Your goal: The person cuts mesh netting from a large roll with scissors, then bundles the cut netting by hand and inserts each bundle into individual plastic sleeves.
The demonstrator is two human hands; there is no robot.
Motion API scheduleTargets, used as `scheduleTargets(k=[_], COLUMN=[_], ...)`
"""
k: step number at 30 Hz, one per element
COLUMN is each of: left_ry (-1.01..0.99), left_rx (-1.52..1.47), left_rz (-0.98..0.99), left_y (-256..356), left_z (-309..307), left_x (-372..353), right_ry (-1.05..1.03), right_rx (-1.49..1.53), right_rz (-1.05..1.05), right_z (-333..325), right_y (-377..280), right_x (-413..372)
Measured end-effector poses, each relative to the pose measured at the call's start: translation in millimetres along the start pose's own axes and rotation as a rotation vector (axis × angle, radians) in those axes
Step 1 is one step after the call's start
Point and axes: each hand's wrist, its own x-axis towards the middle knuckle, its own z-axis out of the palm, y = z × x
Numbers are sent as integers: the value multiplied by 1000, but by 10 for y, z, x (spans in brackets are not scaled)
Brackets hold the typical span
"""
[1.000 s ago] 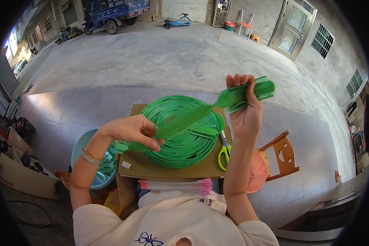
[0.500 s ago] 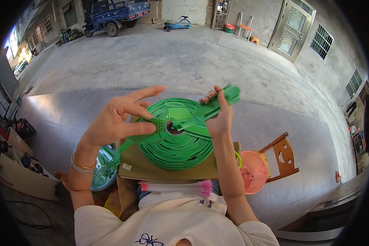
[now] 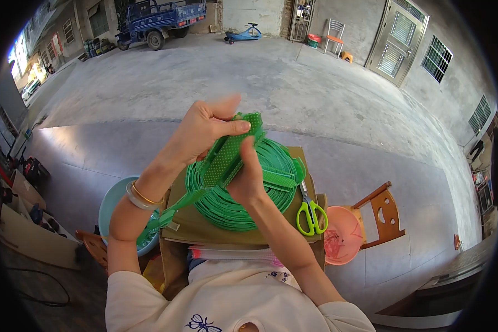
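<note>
1. Green strip (image 3: 227, 152), folded into a stack, is held up between two hands. A cardboard sheet (image 3: 196, 227) is seen below the left hand (image 3: 202, 133). A green coil (image 3: 271, 166) is laid on it, its middle hidden by both hands. Yellow-handled scissors (image 3: 311, 213) are laid to the lower right of the right hand (image 3: 248, 180).
2. A blue basin (image 3: 113, 199) is set to the lower left of the left hand, and green pieces are seen inside. A pink bowl (image 3: 340, 235) is set to the lower right of the right hand, just beside a wooden chair (image 3: 384, 210). Its contents cannot be made out.
3. The strip is clamped from above by the left hand's closed fingers and pressed from below by the right hand's thumb. Its tail is trailed down-left past the left wrist.
</note>
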Motion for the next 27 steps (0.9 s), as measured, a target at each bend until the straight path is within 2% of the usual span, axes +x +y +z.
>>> scheduleTargets(k=[2, 3, 5, 7, 8, 10, 13, 16, 19, 22, 25, 27], left_ry=[-17, -46, -57, -25, -107, -288, -627, -614, -600, -476, -321, -312], left_rx=[-9, -2, -95, -294, -295, -252, 10, -82, 24, -6, -114, -20], left_rz=[-99, -166, -167, -33, -53, -147, -457, -466, -380, -349, 240, 255], left_y=[43, 65, 53, -44, -178, -424, -333, -225, -53, 203, 201, 345], left_z=[-33, -69, -81, -24, -37, -141, -297, -438, -501, -474, -296, -210], left_x=[-44, -73, -114, -187, -236, -380, -581, -675, -720, -760, -695, -602], right_ry=[-51, -73, -116, 150, 283, 74, 5, 53, 114, 160, 170, 161], right_rx=[-254, -171, -7, -13, -17, 115, 153, 108, 92, 107, 120, 102], right_rz=[16, 34, 71, 2, -36, -240, -393, -477, -496, -472, -369, -280], right_z=[-118, -134, -121, -16, 11, -209, -327, -522, -677, -781, -834, -806], right_y=[94, 105, 79, -88, -199, -381, -833, -1148, -1248, -1168, -962, -773], right_x=[23, 34, 79, 54, 52, 133, 103, 28, -17, -19, 5, 31])
